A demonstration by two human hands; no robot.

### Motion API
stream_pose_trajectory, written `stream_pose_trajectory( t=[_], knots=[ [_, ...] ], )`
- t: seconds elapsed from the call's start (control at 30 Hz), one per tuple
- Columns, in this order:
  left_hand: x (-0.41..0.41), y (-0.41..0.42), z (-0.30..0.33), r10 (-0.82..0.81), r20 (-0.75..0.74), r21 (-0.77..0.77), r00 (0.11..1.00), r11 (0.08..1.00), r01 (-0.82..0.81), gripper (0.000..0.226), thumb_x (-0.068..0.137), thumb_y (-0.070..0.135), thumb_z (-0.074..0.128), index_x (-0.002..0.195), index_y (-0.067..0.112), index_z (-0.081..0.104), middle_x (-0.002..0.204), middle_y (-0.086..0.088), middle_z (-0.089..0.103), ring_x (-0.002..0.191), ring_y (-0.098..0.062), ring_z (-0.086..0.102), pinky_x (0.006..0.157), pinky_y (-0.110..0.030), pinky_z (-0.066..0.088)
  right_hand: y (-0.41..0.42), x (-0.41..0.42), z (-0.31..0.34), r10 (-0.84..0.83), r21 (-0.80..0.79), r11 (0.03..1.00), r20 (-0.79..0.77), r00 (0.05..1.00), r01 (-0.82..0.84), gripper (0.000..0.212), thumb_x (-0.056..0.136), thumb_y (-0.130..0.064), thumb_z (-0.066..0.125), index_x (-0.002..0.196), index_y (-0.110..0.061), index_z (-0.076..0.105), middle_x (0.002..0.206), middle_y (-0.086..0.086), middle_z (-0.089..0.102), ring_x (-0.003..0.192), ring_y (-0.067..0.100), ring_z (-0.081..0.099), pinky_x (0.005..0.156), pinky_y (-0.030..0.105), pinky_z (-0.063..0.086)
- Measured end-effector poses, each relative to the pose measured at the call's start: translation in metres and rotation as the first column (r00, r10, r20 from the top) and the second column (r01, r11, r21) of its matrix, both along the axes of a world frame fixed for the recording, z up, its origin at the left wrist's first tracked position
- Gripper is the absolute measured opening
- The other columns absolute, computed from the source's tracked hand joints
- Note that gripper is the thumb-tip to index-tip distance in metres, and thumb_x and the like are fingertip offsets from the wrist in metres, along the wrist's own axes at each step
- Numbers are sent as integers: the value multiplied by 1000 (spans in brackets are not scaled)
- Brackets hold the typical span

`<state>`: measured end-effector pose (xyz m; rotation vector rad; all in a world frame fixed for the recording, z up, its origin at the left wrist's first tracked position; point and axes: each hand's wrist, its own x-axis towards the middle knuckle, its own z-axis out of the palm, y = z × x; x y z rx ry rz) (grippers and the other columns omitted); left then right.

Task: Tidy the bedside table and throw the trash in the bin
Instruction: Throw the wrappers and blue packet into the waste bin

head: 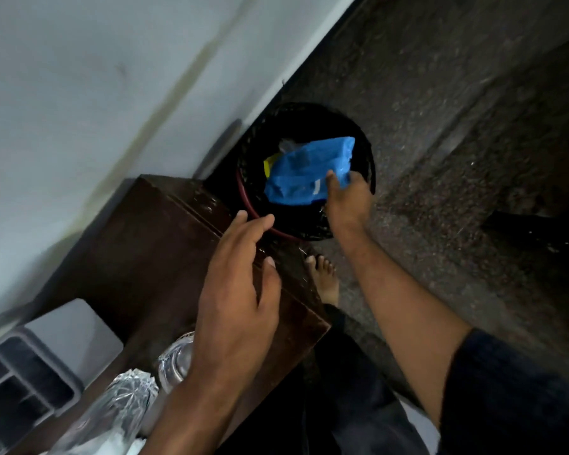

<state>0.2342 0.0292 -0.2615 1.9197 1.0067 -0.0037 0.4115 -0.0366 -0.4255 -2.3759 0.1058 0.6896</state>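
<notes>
A black mesh bin (312, 126) with a reddish rim stands on the floor beside the dark wooden bedside table (138, 257). My right hand (347, 195) reaches over the bin, fingers on a blue plastic wrapper (304, 175) that lies across the bin's mouth; a yellow scrap (270, 162) and a clear bit show under it. My left hand (237, 297) hovers over the table's right edge, fingers apart and holding nothing. On the near end of the table sit a crumpled foil ball (132, 389) and a clear glass (174, 362).
A grey divided organiser tray (23, 385) and a white flat item (76, 336) sit at the table's left end. A pale wall runs along the left. My bare foot (324, 277) stands on the speckled floor near the bin. A dark object (536, 228) lies at right.
</notes>
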Motion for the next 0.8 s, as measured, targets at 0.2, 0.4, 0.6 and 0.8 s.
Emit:
stream_pose_trajectory(
  t=[0.2, 0.4, 0.6, 0.8],
  knots=[
    [2, -5, -10, -120, -62, -12, 991, 993, 120, 56, 101, 23, 47, 156, 29, 37, 150, 52, 9, 153, 9, 10, 123, -27, 22, 5, -8, -19, 647, -561, 663, 95, 756, -497, 45, 105, -36, 45, 128, 1, 58, 127, 20, 54, 120, 36, 50, 90, 46, 48],
    [9, -14, -18, -105, -80, -36, 991, 994, 102, 57, 101, 22, 48, 157, 26, 38, 167, 16, 22, 155, 6, 11, 125, -35, 25, -8, 11, -36, 481, -368, 804, -58, 875, -467, 23, 100, -5, 54, 117, 5, 65, 120, 28, 64, 112, 44, 63, 87, 47, 54],
    [12, -21, -18, -194, -69, -16, 979, 981, 193, 59, 102, 23, 47, 159, 29, 32, 163, 33, 11, 154, 8, 5, 122, -12, 16, -11, 10, -36, 335, -180, 924, -45, 941, -337, 24, 100, -15, 58, 116, 2, 64, 108, 24, 71, 102, 38, 69, 82, 43, 56],
    [11, -23, -17, -203, -77, -9, 976, 979, 203, 50, 106, 24, 42, 155, 34, 37, 148, 54, 7, 150, 17, -1, 121, -24, 16, -11, -10, -30, 488, -339, 792, -151, 860, -509, 23, 101, -7, 52, 117, 4, 64, 113, 26, 68, 105, 42, 68, 83, 44, 56]
  ],
)
